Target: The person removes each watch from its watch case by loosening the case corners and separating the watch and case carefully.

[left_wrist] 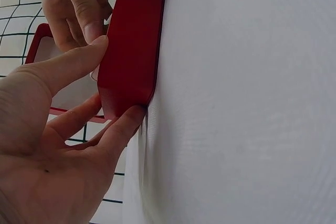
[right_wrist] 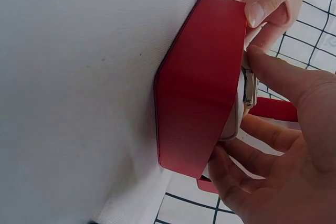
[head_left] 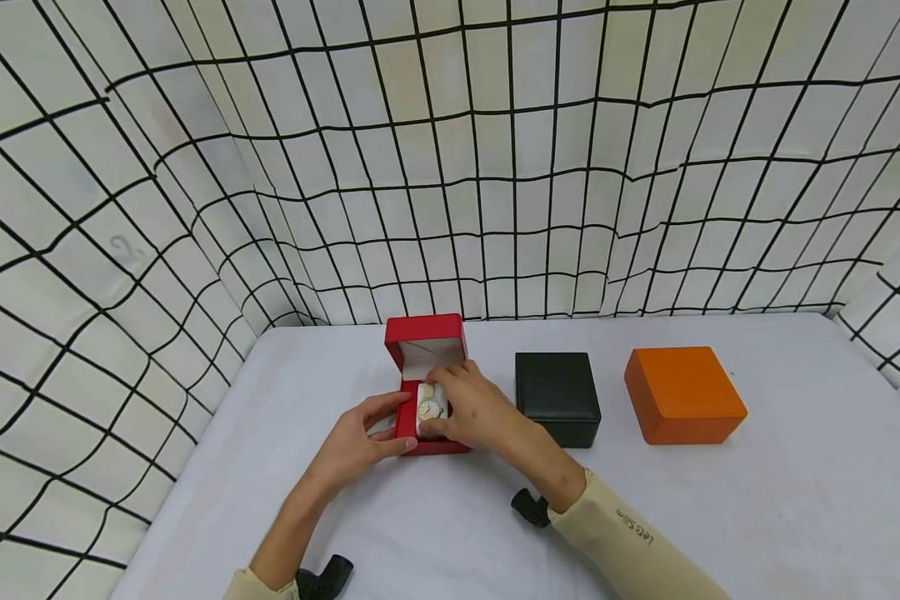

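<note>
A red watch box (head_left: 435, 447) stands on the table with its lid (head_left: 424, 330) raised, showing a pale lining. Inside lies a wristwatch (head_left: 428, 408) with a round light dial, wrapped around a pale cushion. My left hand (head_left: 356, 440) holds the box at its left side, thumb at the front edge and fingers along the side wall. From the right, my right hand (head_left: 482, 407) grips the watch on its cushion, thumb at the near end and fingers at the far end. In the right wrist view, the watch case (right_wrist: 250, 88) shows just above the box rim; the cushion is mostly hidden.
Right of the red box stands a closed dark green or black box (head_left: 555, 387). Farther right is a closed orange box (head_left: 682, 396). A white cloth covers the table (head_left: 795, 500), and black netting (head_left: 495, 192) over white walls rises behind and at the sides.
</note>
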Demonstrator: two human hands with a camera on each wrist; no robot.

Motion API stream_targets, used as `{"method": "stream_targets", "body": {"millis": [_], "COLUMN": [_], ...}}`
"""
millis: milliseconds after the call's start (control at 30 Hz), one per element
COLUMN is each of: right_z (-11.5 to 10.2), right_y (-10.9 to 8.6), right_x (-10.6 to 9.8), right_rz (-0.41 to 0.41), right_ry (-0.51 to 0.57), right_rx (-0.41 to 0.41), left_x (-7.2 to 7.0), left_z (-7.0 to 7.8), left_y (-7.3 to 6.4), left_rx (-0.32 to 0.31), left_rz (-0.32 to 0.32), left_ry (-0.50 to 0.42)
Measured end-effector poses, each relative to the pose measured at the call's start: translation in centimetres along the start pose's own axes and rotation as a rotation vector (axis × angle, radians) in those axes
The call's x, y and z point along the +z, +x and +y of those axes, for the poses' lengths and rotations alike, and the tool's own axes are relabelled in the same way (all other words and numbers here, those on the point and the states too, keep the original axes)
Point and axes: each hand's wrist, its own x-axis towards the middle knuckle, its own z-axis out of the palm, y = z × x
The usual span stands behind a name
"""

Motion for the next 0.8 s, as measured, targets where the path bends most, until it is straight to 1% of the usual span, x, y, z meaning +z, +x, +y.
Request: {"method": "stream_targets", "body": {"millis": [233, 500, 800], "right_z": [0.18, 0.07, 0.06], "right_y": [-0.02, -0.09, -0.18], "right_x": [0.13, 0.07, -0.21], "right_rz": [0.023, 0.035, 0.013], "right_ry": [-0.029, -0.018, 0.057], "right_rx": [-0.026, -0.045, -0.044], "left_x": [0.08, 0.04, -0.01], "left_z": [0.04, 0.15, 0.21], "left_y": [0.03, -0.05, 0.00], "left_rx": [-0.007, -0.022, -0.020], "left_rz": [0.007, 0.012, 0.004], "left_ry": [0.010, 0.011, 0.007]}}
